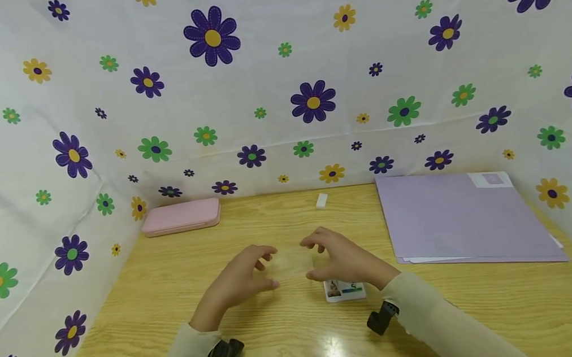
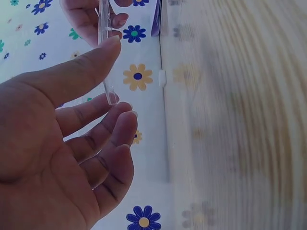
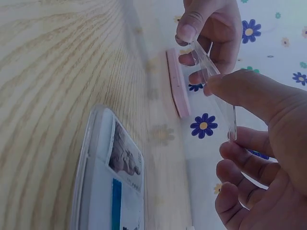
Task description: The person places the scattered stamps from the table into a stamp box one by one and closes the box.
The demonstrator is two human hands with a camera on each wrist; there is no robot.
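Between the two hands is a thin, clear plastic piece [image 3: 205, 62] with straight edges, seen nearly edge-on in both wrist views and very faint in the head view. My left hand [image 1: 240, 276] holds one side, thumb on the near edge and fingers at the far edge. On the opposite side my right hand [image 1: 341, 257] grips it likewise between thumb and fingers. A white, rounded-corner flat case [image 3: 91, 191] with printed pictures on top lies on the table below the right hand, partly hidden by it in the head view.
A pink case [image 1: 182, 217] lies at the back left of the wooden table [image 1: 270, 344]. Near the back middle sits a small white block [image 1: 321, 200]. Large lilac folders [image 1: 458, 220] with white sheets lie at the right. A flower-patterned cloth [image 1: 258, 90] encloses the back and sides.
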